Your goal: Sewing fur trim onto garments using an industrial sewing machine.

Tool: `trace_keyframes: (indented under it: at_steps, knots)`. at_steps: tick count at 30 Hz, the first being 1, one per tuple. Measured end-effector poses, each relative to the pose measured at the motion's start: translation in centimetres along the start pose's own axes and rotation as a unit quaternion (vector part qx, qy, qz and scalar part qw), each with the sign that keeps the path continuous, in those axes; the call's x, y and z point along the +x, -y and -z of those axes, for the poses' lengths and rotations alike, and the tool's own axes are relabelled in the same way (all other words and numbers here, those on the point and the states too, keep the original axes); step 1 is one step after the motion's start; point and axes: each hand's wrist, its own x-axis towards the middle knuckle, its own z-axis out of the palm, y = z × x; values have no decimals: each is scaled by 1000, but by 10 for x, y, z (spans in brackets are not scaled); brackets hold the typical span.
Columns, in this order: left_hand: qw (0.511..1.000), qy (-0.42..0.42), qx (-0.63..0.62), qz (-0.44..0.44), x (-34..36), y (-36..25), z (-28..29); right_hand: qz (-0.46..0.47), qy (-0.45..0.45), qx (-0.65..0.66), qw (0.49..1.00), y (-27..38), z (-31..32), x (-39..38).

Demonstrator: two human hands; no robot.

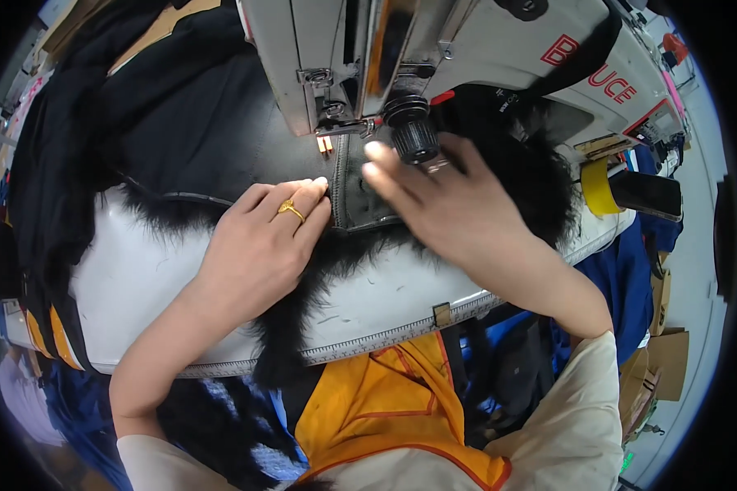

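My left hand (266,245), with a gold ring, lies on the black garment (205,123), its slightly bent fingertips pressing beside a zipper (341,188). My right hand (450,204) is right of the zipper, fingers spread and somewhat blurred, near the black knob (415,139) of the sewing machine (287,57). The zipper runs up under the machine's needle area (336,129). Black fluffy trim (303,295) edges the garment and hangs over the white work table (155,278). What lies under my right fingertips is hard to tell.
A measuring tape (385,340) runs along the table's front edge. At the right are a yellow tape roll (599,186), a phone (647,196) and cardboard boxes (663,364). Dark cloth is piled at the left. Another person (29,393) is partly visible at the lower left.
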Motion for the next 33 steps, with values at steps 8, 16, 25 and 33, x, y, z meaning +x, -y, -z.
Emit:
trace_keyframes:
  at_steps: [8,16,25,33]
  knots:
    - [998,-45,32,-13,1,33,-13,3,-154,125,980,6,-41,11]
    - [996,-36,4,-85,-4,30,-7,-23,-207,149,967,-5,-58,6]
    - [1000,24,7,8,20,21,-9,-26,-157,194,968,-7,-58,10]
    - [994,6,12,-107,-14,26,-2,-36,-137,176,974,-7,-59,6]
